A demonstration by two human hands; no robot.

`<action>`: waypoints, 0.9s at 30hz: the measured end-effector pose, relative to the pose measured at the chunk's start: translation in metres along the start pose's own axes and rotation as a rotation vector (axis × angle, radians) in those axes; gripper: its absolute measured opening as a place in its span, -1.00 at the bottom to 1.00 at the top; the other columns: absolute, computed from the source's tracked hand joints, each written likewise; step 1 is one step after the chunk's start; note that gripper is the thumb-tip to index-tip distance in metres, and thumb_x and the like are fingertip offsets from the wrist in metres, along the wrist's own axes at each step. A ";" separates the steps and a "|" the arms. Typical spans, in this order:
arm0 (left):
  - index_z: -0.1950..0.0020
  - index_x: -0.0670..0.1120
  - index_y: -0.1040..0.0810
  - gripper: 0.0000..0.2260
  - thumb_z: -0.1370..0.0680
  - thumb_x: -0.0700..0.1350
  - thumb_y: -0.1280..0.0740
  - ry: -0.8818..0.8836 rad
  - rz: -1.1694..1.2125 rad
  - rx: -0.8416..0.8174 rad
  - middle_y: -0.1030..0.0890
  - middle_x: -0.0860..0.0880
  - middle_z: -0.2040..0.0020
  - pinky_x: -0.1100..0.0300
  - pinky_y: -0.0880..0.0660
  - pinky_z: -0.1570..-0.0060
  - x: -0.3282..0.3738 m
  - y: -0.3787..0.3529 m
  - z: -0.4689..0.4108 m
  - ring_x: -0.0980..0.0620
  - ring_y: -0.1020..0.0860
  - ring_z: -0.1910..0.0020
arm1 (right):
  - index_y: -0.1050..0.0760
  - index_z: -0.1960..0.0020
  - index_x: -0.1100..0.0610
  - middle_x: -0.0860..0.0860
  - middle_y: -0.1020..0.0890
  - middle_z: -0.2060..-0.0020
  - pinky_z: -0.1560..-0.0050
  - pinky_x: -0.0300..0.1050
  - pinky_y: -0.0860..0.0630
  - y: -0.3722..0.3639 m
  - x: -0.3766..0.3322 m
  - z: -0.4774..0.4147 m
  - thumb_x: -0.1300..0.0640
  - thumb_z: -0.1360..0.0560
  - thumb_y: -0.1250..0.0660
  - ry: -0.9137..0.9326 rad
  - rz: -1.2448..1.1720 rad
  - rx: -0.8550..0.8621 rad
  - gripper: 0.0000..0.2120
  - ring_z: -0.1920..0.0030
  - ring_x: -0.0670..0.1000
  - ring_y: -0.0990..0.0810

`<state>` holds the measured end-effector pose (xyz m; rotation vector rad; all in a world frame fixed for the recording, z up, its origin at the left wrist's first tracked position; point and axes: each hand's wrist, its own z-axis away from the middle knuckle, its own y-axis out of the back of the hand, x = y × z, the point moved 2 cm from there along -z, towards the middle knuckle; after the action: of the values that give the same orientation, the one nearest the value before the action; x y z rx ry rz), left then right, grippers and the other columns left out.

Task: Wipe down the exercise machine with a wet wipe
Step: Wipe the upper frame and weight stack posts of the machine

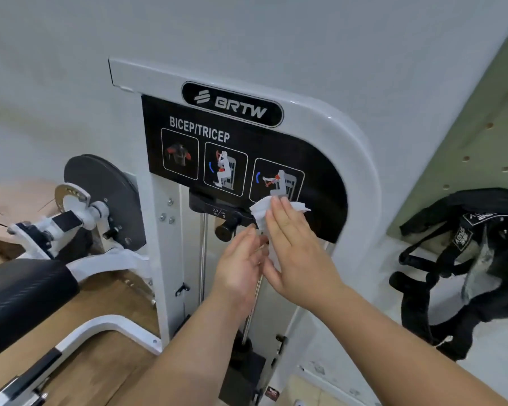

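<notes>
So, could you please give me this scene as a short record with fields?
Machine: white-framed exercise machine with black BICEP/TRICEP instruction panel
Wipe: crumpled white wet wipe, in front of the panel's lower edge
Hands: right hand flat over the wipe, fingers straight; left hand touches its lower part
Wipe touching panel: cannot tell
Nearby: black padded rest at left, black straps at right

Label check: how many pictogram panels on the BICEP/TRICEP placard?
3, in a row: muscle diagram left, curl pictogram middle, extension pictogram right, its bottom edge under the wet wipe.
</notes>
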<state>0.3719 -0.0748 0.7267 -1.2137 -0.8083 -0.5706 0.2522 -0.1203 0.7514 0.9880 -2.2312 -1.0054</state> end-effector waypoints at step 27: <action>0.02 -0.09 -0.47 -0.80 -0.71 -0.08 -0.12 -0.621 -1.330 0.592 -0.54 -0.03 0.17 0.07 -0.35 0.24 0.204 0.125 -0.137 -0.09 -0.52 0.20 | 0.36 -0.61 0.25 0.27 0.46 -0.54 -0.46 0.26 0.58 -0.036 -0.037 -0.179 -0.25 -0.65 0.05 0.292 0.424 -0.288 -0.17 -0.51 0.30 0.57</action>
<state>0.6224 -0.1662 0.7971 -0.1268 -2.1594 -0.9024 0.4103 -0.1844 0.8256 0.4723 -1.8778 -0.8890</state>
